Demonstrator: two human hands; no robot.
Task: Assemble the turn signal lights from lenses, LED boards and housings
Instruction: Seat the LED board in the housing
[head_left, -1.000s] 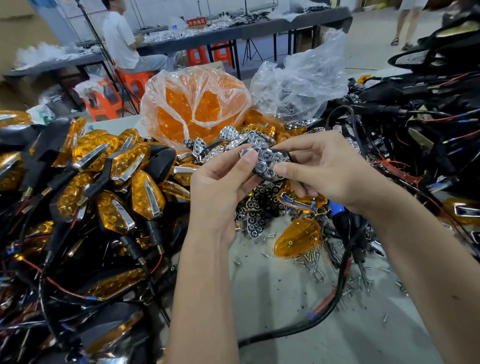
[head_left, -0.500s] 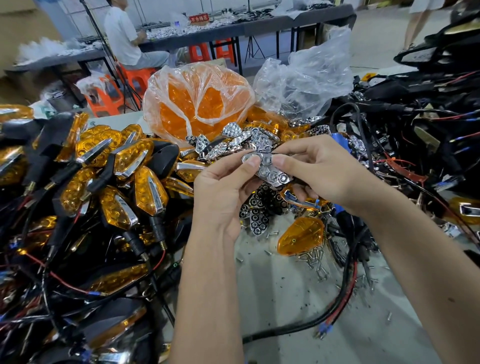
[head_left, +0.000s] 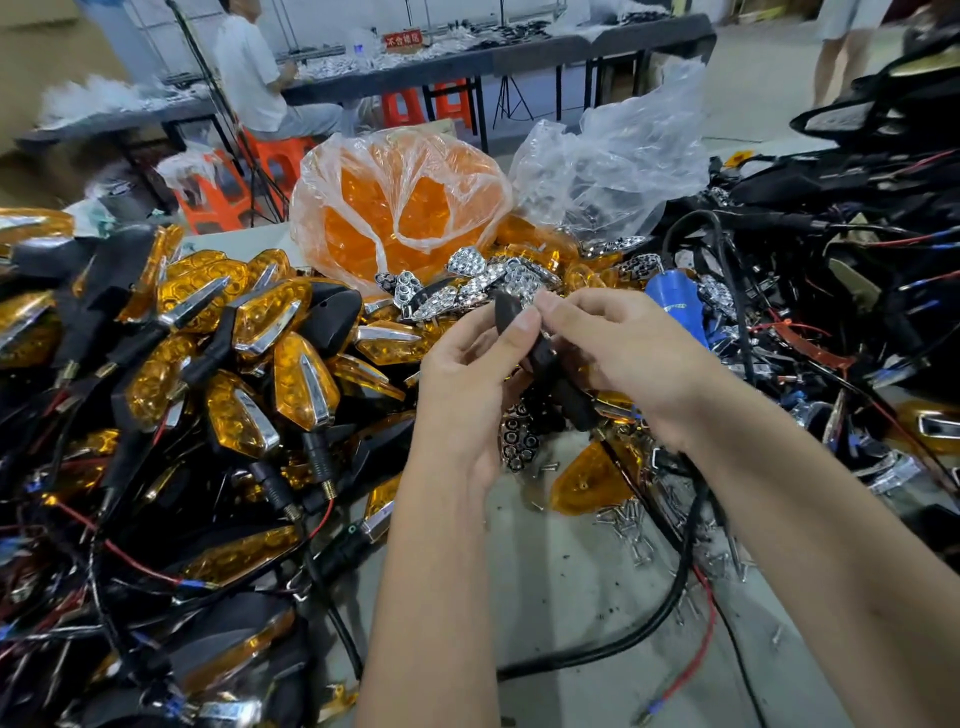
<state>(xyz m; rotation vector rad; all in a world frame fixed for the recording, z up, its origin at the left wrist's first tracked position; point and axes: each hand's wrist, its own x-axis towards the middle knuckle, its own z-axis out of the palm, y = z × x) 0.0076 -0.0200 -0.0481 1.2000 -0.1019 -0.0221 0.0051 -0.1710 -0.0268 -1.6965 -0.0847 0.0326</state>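
A black housing (head_left: 540, 358) is held above the table (head_left: 561, 597) at frame ctr, tilted, stem end pointing down-right. It is pinched near its top by the left hand (head_left: 467, 384), thumb and forefinger curled on it. The right hand (head_left: 631, 353) is curled round the housing's far side, fingertips at the top edge. Whether an LED board is seated inside cannot be told. A loose amber lens (head_left: 587, 480) lies on the table just below the hands, beside scattered screws (head_left: 631, 532). Finished lights (head_left: 249, 364) are piled at left. A bag of amber lenses (head_left: 400, 208) stands behind chrome reflectors (head_left: 478, 286). Black wired housings (head_left: 831, 249) are heaped at right.
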